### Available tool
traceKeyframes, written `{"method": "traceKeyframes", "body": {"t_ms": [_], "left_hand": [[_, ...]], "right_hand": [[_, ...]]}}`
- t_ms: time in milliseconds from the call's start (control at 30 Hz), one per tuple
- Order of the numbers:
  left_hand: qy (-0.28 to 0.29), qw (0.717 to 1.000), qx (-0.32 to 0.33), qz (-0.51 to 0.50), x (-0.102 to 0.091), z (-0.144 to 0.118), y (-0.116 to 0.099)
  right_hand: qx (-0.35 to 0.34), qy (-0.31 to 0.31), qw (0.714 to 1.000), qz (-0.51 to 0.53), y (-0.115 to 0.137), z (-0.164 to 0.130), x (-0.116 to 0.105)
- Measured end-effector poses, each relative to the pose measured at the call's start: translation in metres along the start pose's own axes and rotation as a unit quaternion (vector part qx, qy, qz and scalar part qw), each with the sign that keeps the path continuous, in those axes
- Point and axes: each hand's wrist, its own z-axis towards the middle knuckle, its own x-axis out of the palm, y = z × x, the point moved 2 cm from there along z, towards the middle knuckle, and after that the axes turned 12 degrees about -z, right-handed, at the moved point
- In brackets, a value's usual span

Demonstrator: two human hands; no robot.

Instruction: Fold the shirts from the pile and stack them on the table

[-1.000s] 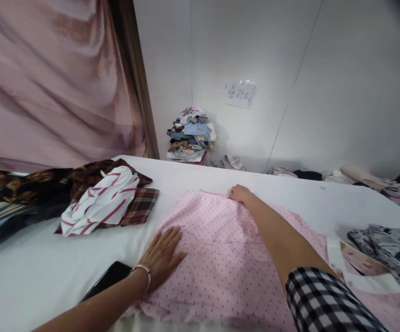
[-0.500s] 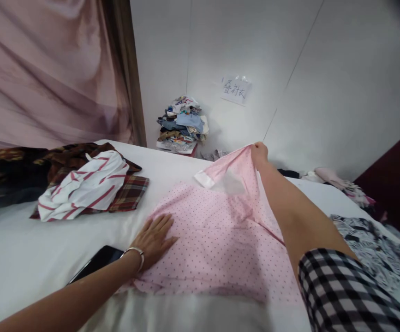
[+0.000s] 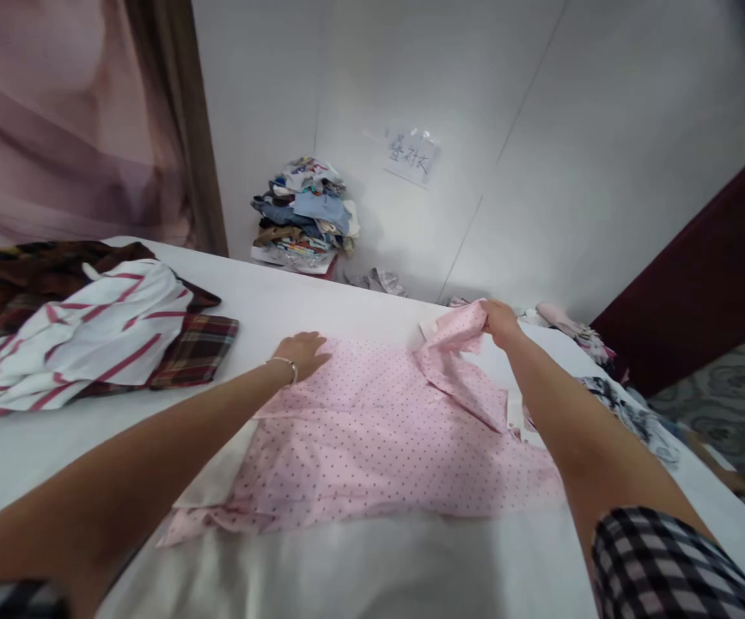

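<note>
A pink dotted shirt [image 3: 372, 438] lies spread on the white table [image 3: 359, 567] in front of me. My right hand [image 3: 499, 321] is closed on a bunched part of the shirt at its far right corner, held just above the table. My left hand [image 3: 302, 352], with a bracelet at the wrist, rests on the shirt's far left edge, fingers together and pressing the cloth down. A folded flap of the shirt lies between the two hands.
A white shirt with red stripes [image 3: 69, 340] lies on dark plaid clothes [image 3: 195, 348] at the left. A stack of folded clothes [image 3: 304, 215] stands by the wall under a paper note [image 3: 411, 155]. Patterned clothes [image 3: 630, 417] lie at the right edge. A pink curtain [image 3: 56, 112] hangs left.
My left hand has slid from the shirt's near left side up to its far left edge. My right hand has lowered the lifted cloth and moved right. The view has shifted right.
</note>
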Motion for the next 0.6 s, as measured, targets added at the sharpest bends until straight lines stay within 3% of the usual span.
{"method": "traceKeyframes", "body": {"t_ms": [133,300,433,600], "left_hand": [[0.023,0.999,-0.010,0.029,0.006,0.049,-0.009],[0.034,0.998,-0.017,0.052,0.006,0.072,-0.017],[0.027,0.997,-0.006,0.071,-0.007,0.070,-0.025],[-0.080,0.994,0.026,0.071,-0.043,0.035,-0.029]], "right_hand": [[0.015,-0.007,0.999,0.052,-0.005,0.001,-0.009],[-0.035,0.017,0.993,0.111,0.012,0.006,-0.022],[-0.101,0.004,0.978,0.181,0.020,0.008,-0.041],[-0.132,-0.027,0.956,0.260,0.010,0.001,-0.079]]}}
